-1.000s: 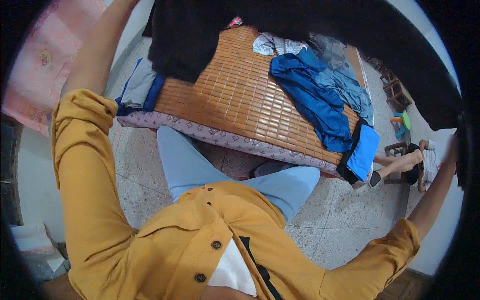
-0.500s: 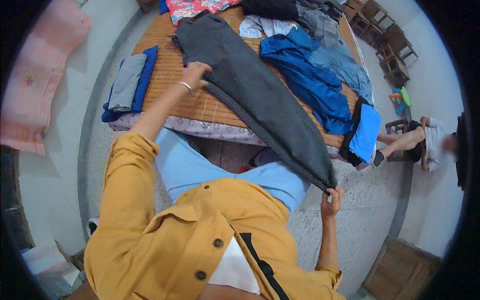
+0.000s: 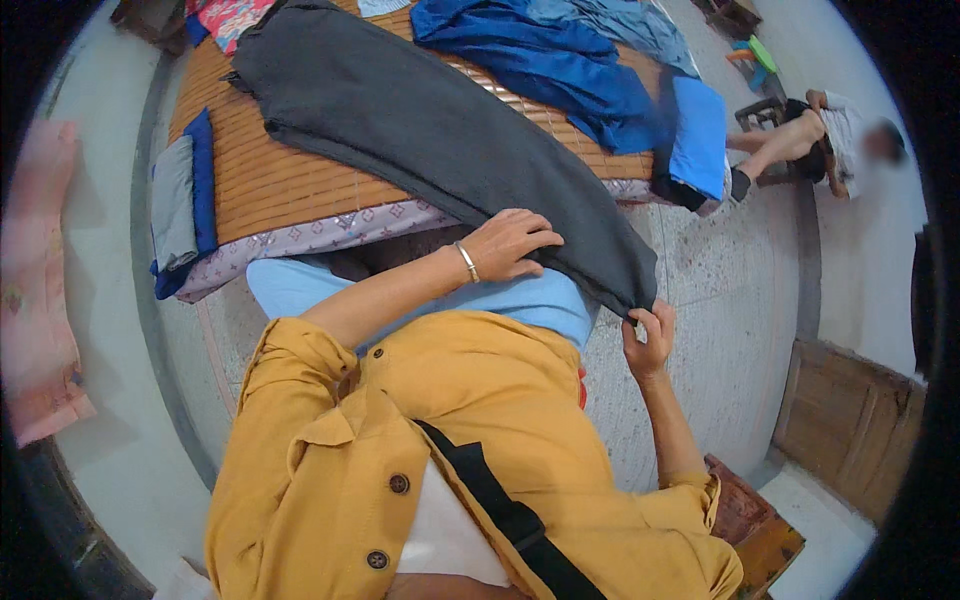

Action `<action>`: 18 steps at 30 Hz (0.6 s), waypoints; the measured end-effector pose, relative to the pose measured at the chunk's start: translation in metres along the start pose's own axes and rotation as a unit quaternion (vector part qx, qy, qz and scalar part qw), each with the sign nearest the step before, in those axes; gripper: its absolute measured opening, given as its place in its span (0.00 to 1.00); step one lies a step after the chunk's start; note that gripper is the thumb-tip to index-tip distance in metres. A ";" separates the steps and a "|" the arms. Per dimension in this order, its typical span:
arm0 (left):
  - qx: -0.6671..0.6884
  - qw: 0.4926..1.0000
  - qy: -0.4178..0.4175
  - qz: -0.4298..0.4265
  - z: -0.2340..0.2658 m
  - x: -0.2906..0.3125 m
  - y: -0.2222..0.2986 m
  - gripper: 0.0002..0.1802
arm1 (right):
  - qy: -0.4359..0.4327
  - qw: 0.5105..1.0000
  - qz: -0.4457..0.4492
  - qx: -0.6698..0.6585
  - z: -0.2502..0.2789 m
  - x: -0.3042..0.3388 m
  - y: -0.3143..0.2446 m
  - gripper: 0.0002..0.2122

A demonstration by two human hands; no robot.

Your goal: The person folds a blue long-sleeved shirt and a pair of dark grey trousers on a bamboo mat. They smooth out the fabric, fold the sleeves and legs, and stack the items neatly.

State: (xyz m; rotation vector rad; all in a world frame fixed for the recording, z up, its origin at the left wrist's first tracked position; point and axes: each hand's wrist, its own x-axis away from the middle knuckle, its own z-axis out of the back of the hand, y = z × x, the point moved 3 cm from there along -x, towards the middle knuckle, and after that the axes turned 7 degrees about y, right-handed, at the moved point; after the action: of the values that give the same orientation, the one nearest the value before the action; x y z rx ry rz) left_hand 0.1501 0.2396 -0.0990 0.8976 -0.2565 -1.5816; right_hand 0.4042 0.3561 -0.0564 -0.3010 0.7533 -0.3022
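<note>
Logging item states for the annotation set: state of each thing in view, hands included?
Dark grey garment: laid out lengthwise, one end past the bed's edge
Left hand: loosely open, at garment's near edge
Right hand: pinching garment's lower end
Grey cloth: folded, beside blue cloth
Dark blue garment: unfolded, rumpled
Bright blue cloth: folded
Pink cloth: hanging by wall
</note>
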 end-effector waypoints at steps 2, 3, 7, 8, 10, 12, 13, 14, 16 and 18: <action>-0.030 0.999 -0.011 0.016 -0.011 -0.003 0.004 0.23 | -0.017 1.000 -0.014 0.004 -0.001 0.013 0.003 0.15; -0.051 0.998 -0.024 0.025 -0.019 -0.005 0.001 0.21 | -0.032 0.999 -0.030 -0.006 -0.001 0.016 0.003 0.14; -0.084 0.996 -0.038 0.019 -0.032 -0.009 -0.002 0.16 | -0.045 0.952 -0.285 -0.102 -0.005 0.034 0.011 0.17; -0.082 0.995 -0.049 0.019 -0.033 -0.010 -0.002 0.15 | -0.018 0.921 -0.370 -0.120 -0.010 0.038 0.011 0.18; -0.082 0.996 -0.043 0.015 -0.035 -0.011 -0.001 0.13 | 0.048 0.810 -0.547 -0.206 -0.019 0.034 0.011 0.21; -0.086 0.995 -0.040 0.018 -0.040 -0.013 -0.002 0.12 | 0.082 0.638 -0.710 -0.287 -0.027 0.029 0.014 0.21; -0.091 0.995 -0.039 0.022 -0.042 -0.014 -0.003 0.11 | 0.030 0.510 -0.760 -0.402 -0.032 0.032 0.022 0.18; -0.095 0.994 -0.038 0.025 -0.044 -0.015 -0.004 0.11 | 0.038 0.482 -0.750 -0.451 -0.036 0.029 0.022 0.18; -0.109 0.994 -0.021 0.000 -0.034 -0.024 0.004 0.10 | 0.053 0.424 -0.722 -0.544 -0.041 0.022 0.025 0.17; -0.127 0.991 0.015 -0.030 -0.016 -0.036 0.016 0.10 | 0.072 0.505 -0.684 -0.521 -0.031 0.015 0.042 0.17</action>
State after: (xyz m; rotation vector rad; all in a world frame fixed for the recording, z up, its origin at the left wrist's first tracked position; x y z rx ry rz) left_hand 0.1717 0.2736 -0.0856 0.7352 -0.0064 -1.6124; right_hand 0.3989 0.3845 -0.1027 -2.1323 0.6148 -1.3998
